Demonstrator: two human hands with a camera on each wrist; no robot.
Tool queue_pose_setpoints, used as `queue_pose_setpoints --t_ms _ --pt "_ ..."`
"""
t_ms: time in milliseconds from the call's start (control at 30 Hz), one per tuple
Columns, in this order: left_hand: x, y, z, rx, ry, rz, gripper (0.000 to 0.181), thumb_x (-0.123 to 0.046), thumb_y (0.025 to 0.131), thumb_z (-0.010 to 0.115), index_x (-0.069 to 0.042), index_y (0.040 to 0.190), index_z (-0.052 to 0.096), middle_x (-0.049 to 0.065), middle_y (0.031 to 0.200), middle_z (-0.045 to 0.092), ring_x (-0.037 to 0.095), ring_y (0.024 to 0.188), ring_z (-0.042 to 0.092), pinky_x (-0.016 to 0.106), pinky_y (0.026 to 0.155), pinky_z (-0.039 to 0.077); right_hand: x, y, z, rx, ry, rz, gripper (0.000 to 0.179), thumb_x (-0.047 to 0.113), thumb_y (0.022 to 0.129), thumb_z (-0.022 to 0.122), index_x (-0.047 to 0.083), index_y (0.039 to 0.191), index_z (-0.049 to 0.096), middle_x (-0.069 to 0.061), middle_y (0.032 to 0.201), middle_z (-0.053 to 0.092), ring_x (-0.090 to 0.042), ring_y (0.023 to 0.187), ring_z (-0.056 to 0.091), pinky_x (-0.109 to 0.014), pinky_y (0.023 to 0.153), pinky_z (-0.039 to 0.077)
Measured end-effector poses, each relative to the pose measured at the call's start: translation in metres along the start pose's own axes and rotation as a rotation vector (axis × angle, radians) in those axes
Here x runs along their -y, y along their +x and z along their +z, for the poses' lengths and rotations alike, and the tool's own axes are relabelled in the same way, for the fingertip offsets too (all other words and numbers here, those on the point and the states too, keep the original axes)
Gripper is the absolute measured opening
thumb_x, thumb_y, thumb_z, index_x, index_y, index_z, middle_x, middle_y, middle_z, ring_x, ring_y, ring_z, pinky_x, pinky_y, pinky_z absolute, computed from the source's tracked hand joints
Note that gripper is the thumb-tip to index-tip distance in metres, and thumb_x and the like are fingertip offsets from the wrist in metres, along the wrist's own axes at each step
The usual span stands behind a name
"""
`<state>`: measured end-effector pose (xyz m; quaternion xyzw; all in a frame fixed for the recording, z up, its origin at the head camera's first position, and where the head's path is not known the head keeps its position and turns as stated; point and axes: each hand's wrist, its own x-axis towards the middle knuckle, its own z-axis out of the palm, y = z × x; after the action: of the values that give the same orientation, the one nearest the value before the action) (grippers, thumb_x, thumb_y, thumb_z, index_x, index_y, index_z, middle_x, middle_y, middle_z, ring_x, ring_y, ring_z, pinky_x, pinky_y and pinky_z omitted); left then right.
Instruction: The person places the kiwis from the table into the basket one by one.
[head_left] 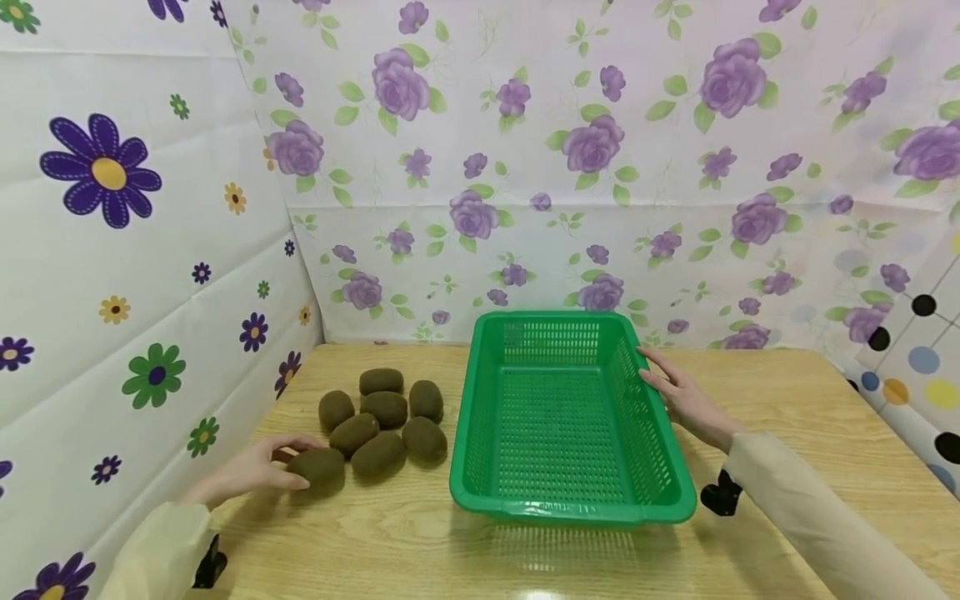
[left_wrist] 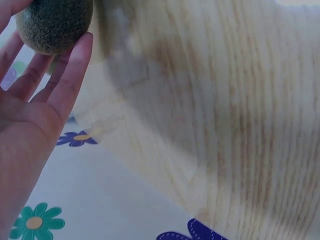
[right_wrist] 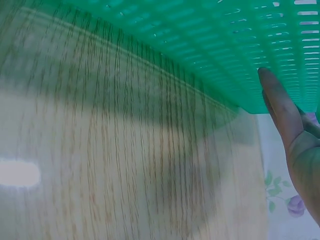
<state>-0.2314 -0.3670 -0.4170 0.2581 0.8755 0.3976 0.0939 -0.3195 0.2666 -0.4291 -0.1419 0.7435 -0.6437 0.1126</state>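
Observation:
My left hand (head_left: 258, 467) has its thumb and fingers around the left end of a brown fuzzy kiwi (head_left: 321, 472), nearest the left side of the group. In the left wrist view the fingertips cup that kiwi (left_wrist: 56, 25). Several other kiwis (head_left: 379, 457) lie close together on the table just beyond it. On the right, my right hand (head_left: 693, 407) touches the right side of a green plastic basket (head_left: 573, 511), near its far corner. The right wrist view shows straight fingers (right_wrist: 280, 102) against the basket's slotted outer wall. Inside, the basket holds nothing.
The wood-grain table (head_left: 360, 542) runs under everything. A flowered cloth (head_left: 517, 167) hangs behind it, and another patterned cloth (head_left: 150, 283) borders the left side. A dotted cloth (head_left: 918, 358) stands at the right edge.

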Motion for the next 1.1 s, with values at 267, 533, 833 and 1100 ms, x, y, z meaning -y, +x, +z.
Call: queue_pose_setpoints --t_ms 267,533,833,1100 --pt "-0.015 0.002 -0.018 -0.034 -0.034 -0.087 0.053 -0.012 0.077 0.072 0.005 0.121 0.050 0.021 0.117 0.049 0.038 0.101 0.047 0.032 0.077 0.045 0.005 0.001 0.002 0.041 0.007 0.001 0.061 0.033 0.098 0.040 0.024 0.147 0.006 0.005 0.044 0.028 -0.014 0.039 0.022 -0.038 0.061 0.043" --pt "-0.033 0.023 -0.029 -0.094 -0.021 -0.119 0.055 -0.018 0.078 0.072 0.001 0.125 0.049 0.020 0.121 0.047 0.036 0.104 0.047 0.036 0.076 0.046 0.002 0.002 0.002 0.028 -0.002 0.000 0.061 0.034 0.097 0.040 0.024 0.147 0.006 0.004 0.045 0.027 -0.017 0.040 0.023 -0.035 0.057 0.044" --pt "-0.051 0.055 -0.026 -0.112 0.019 -0.086 0.053 -0.024 0.076 0.075 -0.008 0.122 0.055 0.012 0.118 0.052 0.031 0.104 0.050 0.040 0.080 0.043 0.004 -0.001 0.003 0.015 0.013 0.000 0.060 0.034 0.097 0.040 0.025 0.147 0.007 0.003 0.050 0.035 -0.012 0.045 0.039 -0.039 0.060 0.046" --pt "-0.065 0.083 -0.024 -0.140 0.032 -0.028 0.054 -0.026 0.074 0.076 -0.010 0.121 0.056 0.011 0.118 0.053 0.030 0.103 0.050 0.046 0.083 0.041 0.005 -0.002 0.004 0.018 0.020 -0.008 0.061 0.033 0.098 0.040 0.023 0.147 0.006 0.005 0.046 0.027 -0.013 0.042 0.031 -0.043 0.065 0.048"
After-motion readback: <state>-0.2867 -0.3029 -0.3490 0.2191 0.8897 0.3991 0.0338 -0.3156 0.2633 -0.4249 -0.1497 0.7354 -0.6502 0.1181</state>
